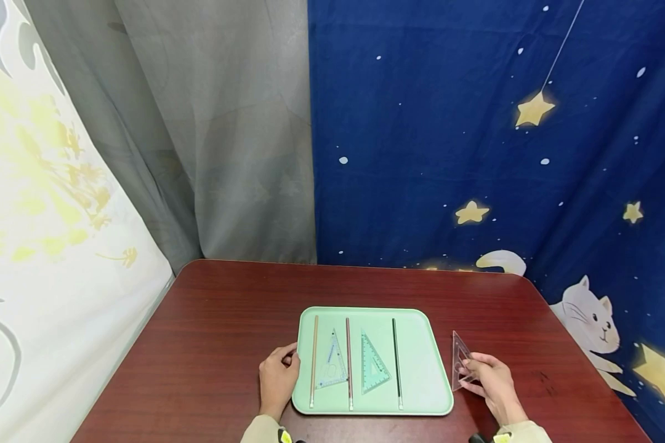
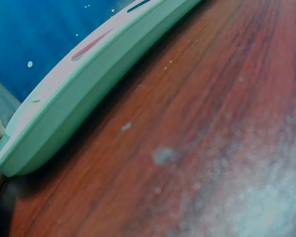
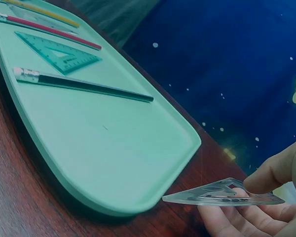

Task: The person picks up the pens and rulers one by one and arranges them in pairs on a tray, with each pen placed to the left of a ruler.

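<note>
A mint-green tray (image 1: 421, 369) lies on the dark red table (image 1: 216, 332). On it lie three pencils, a tan one (image 1: 313, 363), a red one (image 1: 348, 363) and a black one (image 1: 396, 363), with two clear set squares (image 1: 331, 363) (image 1: 374, 364) between them. My left hand (image 1: 279, 375) grips the tray's left edge (image 2: 49, 118). Right of the tray, my right hand (image 1: 490, 380) pinches a third clear set square (image 1: 459, 360) (image 3: 227, 195), tilted up off the table. The right wrist view shows the black pencil (image 3: 84, 85) and one green-tinted set square (image 3: 59, 53).
A grey curtain (image 1: 199, 135) and a blue starry cloth (image 1: 476, 135) hang behind the table; a white patterned cloth (image 1: 50, 215) hangs at the left. Bare tabletop lies beyond and to either side of the tray.
</note>
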Demonstrator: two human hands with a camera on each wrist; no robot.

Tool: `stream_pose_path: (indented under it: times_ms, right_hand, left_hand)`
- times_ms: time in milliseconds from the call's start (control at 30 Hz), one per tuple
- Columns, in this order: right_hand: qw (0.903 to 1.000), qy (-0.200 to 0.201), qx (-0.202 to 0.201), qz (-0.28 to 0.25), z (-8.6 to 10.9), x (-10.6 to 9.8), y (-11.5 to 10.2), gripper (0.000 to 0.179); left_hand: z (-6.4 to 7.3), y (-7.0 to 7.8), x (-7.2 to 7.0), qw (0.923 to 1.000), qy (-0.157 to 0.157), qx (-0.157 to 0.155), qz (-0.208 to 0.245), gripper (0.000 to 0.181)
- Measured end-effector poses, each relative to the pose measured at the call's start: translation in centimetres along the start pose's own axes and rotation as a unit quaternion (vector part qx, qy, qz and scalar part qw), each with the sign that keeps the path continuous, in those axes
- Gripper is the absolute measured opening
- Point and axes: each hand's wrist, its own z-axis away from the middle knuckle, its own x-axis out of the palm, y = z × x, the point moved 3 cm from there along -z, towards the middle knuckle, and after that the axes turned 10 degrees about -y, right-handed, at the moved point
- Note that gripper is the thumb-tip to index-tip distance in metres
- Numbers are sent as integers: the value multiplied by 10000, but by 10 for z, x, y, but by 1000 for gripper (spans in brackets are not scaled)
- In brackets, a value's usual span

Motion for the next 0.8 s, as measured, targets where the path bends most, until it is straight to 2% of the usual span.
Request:
stream_pose_path:
  times_ms: [567,800]
  right_hand:
    - [9998,-154,-65,59,4,24,-8,18]
    - [9998,-167,-26,101,3,30,-6,24]
  left_hand:
    - [0,1,-1,10000,-33,-54,-52,19]
    - [0,0,1,9999,106,63,-50,19]
